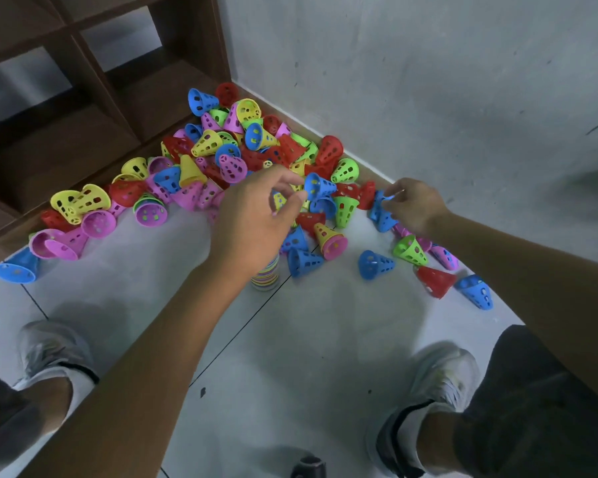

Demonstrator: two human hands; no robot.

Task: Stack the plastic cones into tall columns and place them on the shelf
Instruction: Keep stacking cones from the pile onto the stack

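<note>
A: Floor (325, 339): pale grey tile, dark grout lines, meeting a grey wall (428, 81).

B: What's on it?

A: Heap of perforated plastic cones (242, 150) in the corner: red, blue, yellow, green, pink, mostly tipped over. Strays lie apart: a blue cone (375, 264), a red cone (435, 281). One upright striped column of stacked cones (265, 274) stands just in front of the heap.

B: Shelf?

A: Brown wooden shelf (94, 84), left, standing on the floor, heap beside it. Two shoes (54, 350) planted near.

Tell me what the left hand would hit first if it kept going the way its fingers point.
Most likely the blue cone just beyond the left hand; its fingertips sit right by the cone's wide rim. Depth is unclear, so contact may already exist.
</note>
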